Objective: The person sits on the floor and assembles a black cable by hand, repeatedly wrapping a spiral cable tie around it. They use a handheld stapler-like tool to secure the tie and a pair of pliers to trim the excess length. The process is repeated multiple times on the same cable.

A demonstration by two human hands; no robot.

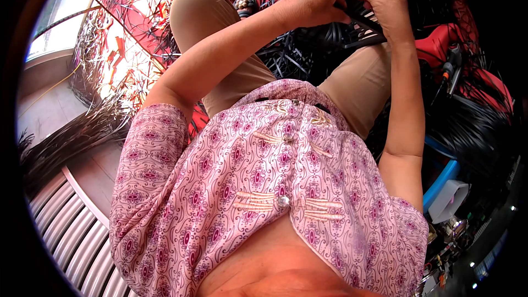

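My left hand (pixel 318 3) and my right hand (pixel 389 12) meet above my knees at the top of the view. Both are closed, fingertips nearly touching, around thin black strips (pixel 364 21) that look like plastic. The right thumb and forefinger pinch close to the left fingers; the exact grip is partly hidden by the hands. Below them, between my knees, is an openwork piece of black strips (pixel 335 34), its shape mostly covered by my hands and the right leg.
Loose black strips (pixel 286 58) litter the red floor covering. A long dark bundle (pixel 74 138) lies at left, near a slatted bench (pixel 74 231). At right are a red plastic object (pixel 437 44), a hand tool with black and orange parts (pixel 450 67) and a white container (pixel 448 201).
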